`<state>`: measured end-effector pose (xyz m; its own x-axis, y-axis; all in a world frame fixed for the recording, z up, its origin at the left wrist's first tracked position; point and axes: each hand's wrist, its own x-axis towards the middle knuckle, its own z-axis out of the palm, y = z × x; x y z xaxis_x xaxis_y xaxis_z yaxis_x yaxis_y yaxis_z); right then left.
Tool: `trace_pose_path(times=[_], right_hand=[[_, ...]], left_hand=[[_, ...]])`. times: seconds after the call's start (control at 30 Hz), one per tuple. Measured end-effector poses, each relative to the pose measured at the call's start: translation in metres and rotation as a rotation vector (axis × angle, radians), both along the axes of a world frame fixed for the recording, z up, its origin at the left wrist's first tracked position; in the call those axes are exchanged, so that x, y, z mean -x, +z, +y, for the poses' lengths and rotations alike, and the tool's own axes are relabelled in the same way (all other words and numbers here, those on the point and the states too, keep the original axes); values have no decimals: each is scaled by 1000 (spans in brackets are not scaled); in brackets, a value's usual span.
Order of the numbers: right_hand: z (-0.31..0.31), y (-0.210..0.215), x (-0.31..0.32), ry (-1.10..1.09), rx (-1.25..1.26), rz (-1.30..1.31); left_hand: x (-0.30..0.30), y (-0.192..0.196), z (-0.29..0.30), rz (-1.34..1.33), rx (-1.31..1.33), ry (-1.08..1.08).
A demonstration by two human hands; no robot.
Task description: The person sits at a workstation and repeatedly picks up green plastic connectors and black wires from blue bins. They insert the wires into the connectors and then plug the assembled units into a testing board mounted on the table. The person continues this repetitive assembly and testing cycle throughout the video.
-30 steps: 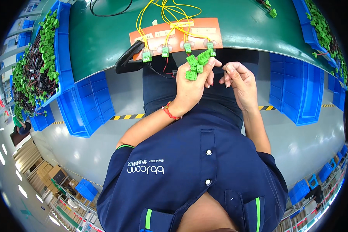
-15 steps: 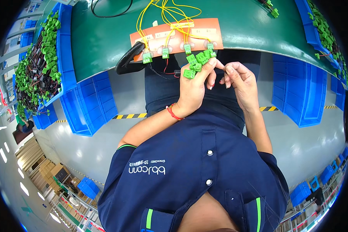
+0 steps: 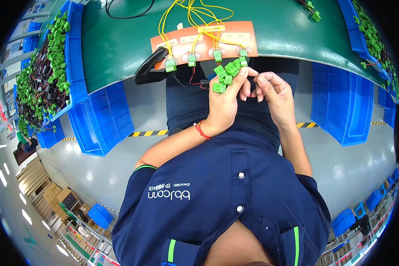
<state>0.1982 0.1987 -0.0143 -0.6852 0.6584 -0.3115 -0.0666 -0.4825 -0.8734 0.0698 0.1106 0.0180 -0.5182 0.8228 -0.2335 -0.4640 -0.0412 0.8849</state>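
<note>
The left hand held a cluster of small green plug connectors, blocky and bright, its grip clamped on them just near the green tabletop. The right hand pinched its fingertips together beside them, on what I cannot tell.

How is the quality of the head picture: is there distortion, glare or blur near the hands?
Head view: strong fisheye, the green table edge bends and the corners are black; left hand with green connectors and right hand look sharp; bright glare streaks lie only at the lower left rim.
</note>
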Motion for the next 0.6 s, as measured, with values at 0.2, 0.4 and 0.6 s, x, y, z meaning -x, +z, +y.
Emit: trace_pose_path(times=[0.2,0.4,0.6], right_hand=[[0,-1,2,1,1,1],[2,-1,1,-23,-22,13],[1,2,-2,-42,-51,34]], left_hand=[[5,-2,5,54,11,0],[4,-3,9,94,11,19],[16,-7,-16,276,15,-74]])
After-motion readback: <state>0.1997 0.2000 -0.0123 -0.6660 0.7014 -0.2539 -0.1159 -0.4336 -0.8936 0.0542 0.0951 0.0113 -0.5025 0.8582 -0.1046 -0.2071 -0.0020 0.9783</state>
